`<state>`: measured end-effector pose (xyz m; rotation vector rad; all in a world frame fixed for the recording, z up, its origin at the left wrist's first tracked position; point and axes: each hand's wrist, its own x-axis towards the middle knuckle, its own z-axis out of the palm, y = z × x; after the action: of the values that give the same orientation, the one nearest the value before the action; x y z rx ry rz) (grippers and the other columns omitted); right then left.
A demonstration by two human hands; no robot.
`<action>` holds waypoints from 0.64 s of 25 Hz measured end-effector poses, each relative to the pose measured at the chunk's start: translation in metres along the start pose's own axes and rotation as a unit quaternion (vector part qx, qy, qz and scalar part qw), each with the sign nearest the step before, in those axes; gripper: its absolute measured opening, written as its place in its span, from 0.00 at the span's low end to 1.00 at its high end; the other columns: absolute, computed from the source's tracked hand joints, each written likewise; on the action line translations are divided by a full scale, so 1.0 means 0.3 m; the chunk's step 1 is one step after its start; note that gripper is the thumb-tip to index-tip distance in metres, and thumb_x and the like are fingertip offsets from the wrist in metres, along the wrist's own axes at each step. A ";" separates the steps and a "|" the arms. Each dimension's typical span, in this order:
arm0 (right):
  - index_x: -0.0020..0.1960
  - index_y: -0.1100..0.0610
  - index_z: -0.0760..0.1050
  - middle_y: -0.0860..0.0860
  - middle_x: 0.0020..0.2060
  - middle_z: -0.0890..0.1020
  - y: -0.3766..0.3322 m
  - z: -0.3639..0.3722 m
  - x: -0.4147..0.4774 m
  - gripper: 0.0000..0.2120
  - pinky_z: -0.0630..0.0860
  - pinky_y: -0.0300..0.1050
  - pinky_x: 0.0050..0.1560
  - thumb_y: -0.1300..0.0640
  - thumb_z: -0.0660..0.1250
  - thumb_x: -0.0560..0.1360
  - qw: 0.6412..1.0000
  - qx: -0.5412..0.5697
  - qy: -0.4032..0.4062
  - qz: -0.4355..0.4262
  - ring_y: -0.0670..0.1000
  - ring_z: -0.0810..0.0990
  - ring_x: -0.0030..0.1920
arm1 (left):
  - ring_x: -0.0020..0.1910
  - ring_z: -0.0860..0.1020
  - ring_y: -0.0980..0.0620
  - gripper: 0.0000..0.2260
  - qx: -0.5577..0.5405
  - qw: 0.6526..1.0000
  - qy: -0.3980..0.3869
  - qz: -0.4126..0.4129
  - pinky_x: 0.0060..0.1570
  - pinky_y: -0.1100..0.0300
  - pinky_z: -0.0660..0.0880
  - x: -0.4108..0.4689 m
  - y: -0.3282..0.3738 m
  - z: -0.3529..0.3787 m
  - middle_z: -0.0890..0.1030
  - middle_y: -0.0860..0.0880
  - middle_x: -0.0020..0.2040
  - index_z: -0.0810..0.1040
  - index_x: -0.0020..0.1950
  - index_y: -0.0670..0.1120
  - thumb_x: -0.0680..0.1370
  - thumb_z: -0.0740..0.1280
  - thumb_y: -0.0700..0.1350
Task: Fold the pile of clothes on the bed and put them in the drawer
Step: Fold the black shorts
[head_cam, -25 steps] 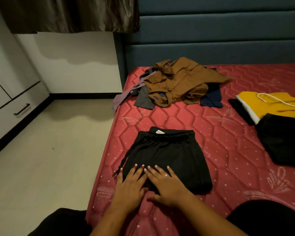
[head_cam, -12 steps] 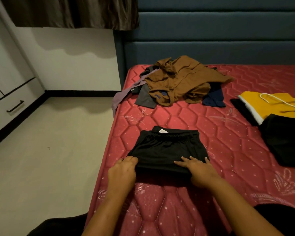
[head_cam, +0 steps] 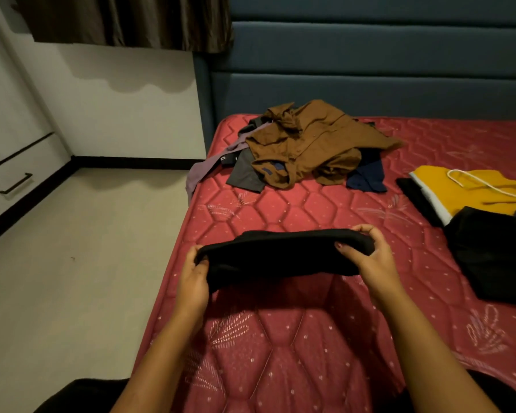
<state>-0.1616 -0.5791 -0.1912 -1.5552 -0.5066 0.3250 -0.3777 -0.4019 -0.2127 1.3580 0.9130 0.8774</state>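
Note:
Folded black shorts (head_cam: pixel 280 257) hang lifted above the red mattress (head_cam: pixel 295 216). My left hand (head_cam: pixel 194 278) grips their left end and my right hand (head_cam: pixel 373 257) grips their right end, fingers curled over the top edge. Farther back lies the unfolded pile, with a brown shirt (head_cam: pixel 316 144) on top of grey, mauve and navy pieces. At the far left a white drawer (head_cam: pixel 15 183) with a black handle is closed.
Folded clothes lie at the right: a yellow garment (head_cam: pixel 471 192) with a white cord and a black garment (head_cam: pixel 495 251) in front of it. A blue padded headboard (head_cam: pixel 370 70) stands behind the bed. Beige floor (head_cam: pixel 72 248) stretches left toward the drawer unit.
Both hands pressed flat on the black shorts, then slid to their near corners, and now hold the folded shorts up off the mattress.

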 end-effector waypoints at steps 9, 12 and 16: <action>0.58 0.50 0.67 0.46 0.50 0.76 -0.240 0.034 0.031 0.13 0.75 0.33 0.48 0.57 0.67 0.77 0.996 -0.016 -0.025 -0.083 0.42 0.76 0.47 | 0.48 0.78 0.48 0.08 0.018 0.999 0.006 0.039 0.49 0.53 0.72 -0.054 0.251 -0.080 0.80 0.47 0.47 0.75 0.47 0.52 0.83 0.58 0.44; 0.60 0.52 0.67 0.54 0.52 0.76 -0.094 0.141 0.110 0.16 0.76 0.46 0.50 0.57 0.68 0.76 0.994 -0.057 -0.074 0.060 0.52 0.77 0.50 | 0.55 0.77 0.41 0.05 0.148 0.987 0.053 -0.041 0.51 0.51 0.71 0.009 0.095 -0.102 0.79 0.44 0.51 0.72 0.55 0.47 0.82 0.60 0.46; 0.76 0.53 0.57 0.57 0.69 0.69 0.084 0.283 0.116 0.28 0.66 0.52 0.67 0.58 0.63 0.79 0.928 -0.371 -0.030 0.011 0.59 0.69 0.67 | 0.74 0.59 0.39 0.30 0.461 0.887 0.000 0.001 0.70 0.47 0.59 0.031 -0.054 -0.057 0.60 0.40 0.75 0.53 0.77 0.44 0.80 0.63 0.49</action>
<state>-0.1713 -0.4882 -0.2174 -2.2911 -0.7103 0.2028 -0.3897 -0.3869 -0.2293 2.1570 1.4156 0.4187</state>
